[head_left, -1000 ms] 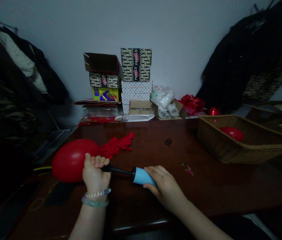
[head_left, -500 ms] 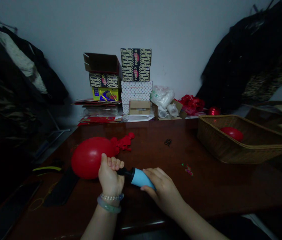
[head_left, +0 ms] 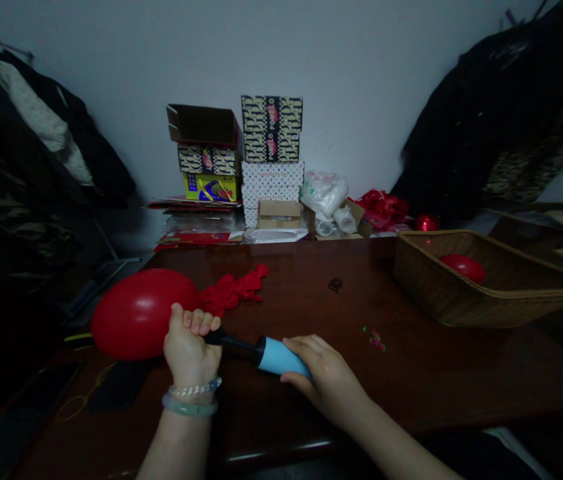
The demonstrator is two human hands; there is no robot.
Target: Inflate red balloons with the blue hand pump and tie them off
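Observation:
A large red balloon point(head_left: 141, 317) swells out to the left of my left hand point(head_left: 192, 350), which is closed around the black end of a hand balloon pump, where the balloon's neck seems to be. The fingers hide the neck and the nozzle. Between my hands a thin black rod shows. My right hand point(head_left: 328, 377) wraps the light blue barrel of the balloon pump point(head_left: 278, 357), with the thumb underneath. Behind the balloon lies a pile of uninflated red balloons point(head_left: 234, 290).
A wicker basket point(head_left: 461, 307) holding a red balloon point(head_left: 462, 268) stands at the right. On the brown table point(head_left: 306, 280) lie a black cord point(head_left: 335, 285), small colourful bits point(head_left: 376, 341) and a dark phone-like slab point(head_left: 21, 413). Patterned boxes point(head_left: 272, 130) are stacked against the wall.
My left hand has moved left with the balloon, drawing more black rod out of the pump's blue barrel. The balloon looks slightly bigger. My right hand has hardly moved.

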